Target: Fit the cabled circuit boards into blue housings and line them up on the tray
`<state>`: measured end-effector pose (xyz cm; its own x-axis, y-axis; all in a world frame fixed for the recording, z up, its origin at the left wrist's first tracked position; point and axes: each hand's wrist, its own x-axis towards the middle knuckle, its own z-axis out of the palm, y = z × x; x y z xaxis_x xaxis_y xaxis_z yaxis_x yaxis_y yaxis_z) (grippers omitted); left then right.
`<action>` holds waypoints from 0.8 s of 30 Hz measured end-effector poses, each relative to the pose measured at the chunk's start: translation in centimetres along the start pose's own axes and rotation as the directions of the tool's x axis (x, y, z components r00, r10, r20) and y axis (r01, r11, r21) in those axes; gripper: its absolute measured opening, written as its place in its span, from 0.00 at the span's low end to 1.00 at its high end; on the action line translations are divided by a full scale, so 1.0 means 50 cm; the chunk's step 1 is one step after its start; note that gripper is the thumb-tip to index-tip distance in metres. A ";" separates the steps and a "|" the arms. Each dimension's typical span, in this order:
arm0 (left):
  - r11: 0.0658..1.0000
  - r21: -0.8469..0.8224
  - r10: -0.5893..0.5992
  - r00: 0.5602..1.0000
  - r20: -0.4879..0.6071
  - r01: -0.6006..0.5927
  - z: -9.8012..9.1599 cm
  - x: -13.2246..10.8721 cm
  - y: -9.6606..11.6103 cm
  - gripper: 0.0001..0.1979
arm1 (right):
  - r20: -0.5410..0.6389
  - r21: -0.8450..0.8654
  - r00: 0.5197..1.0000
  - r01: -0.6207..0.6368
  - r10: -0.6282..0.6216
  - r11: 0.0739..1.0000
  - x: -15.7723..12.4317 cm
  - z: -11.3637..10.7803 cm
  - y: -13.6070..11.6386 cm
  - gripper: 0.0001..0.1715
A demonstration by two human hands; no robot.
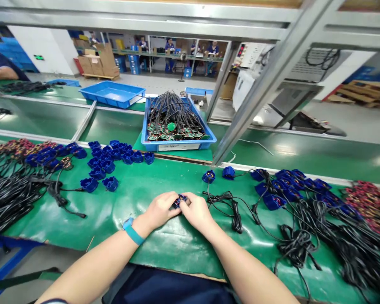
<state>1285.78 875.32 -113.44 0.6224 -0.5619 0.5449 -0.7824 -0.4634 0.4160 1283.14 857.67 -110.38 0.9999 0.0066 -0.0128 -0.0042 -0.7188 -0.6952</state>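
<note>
Near the middle of the green bench top (126,215), a small blue housing (179,202) with coloured wires inside is held between both hands. My left hand (161,208), a teal band on its wrist, pinches it from the left. From the right, my right hand (196,210) grips it with thumb and fingers. The fingers cover much of the housing. Just to the right, a blue housing with wires (208,176) and another blue housing (228,172) rest on the bench. A bundled black cable (237,215) lies beside my right hand.
Several blue housings (107,165) stand at the left, beside piled black cables (9,190). More cables (323,223) and blue housings (274,202) cover the right. A blue tray (210,141) of wired circuit boards sits behind, near a metal post (256,101). People work in the background.
</note>
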 end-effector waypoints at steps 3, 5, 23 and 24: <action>0.994 0.090 0.060 0.998 -0.021 -0.058 0.004 0.001 -0.005 0.16 | -0.022 -0.034 0.994 -0.111 0.110 0.993 0.014 0.001 -0.013 0.07; 0.984 0.146 0.108 0.994 -0.034 -0.102 0.007 0.005 -0.010 0.16 | -0.041 -0.098 0.991 -0.127 0.124 0.987 0.019 -0.005 -0.017 0.06; 0.999 0.041 0.004 1.000 0.008 -0.004 0.006 0.010 -0.013 0.20 | -0.111 0.028 0.978 0.182 -0.178 0.983 -0.034 -0.036 0.031 0.20; 0.999 0.042 -0.002 1.000 0.015 0.002 0.007 0.009 -0.014 0.20 | -0.129 0.007 0.960 0.252 -0.249 0.968 -0.042 -0.038 0.036 0.22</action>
<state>1286.60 875.18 -113.74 0.6246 -0.5710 0.5328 -0.7798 -0.4926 0.3862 1281.06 855.04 -110.20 0.9627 0.0958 0.2530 0.2475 -0.6892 -0.6810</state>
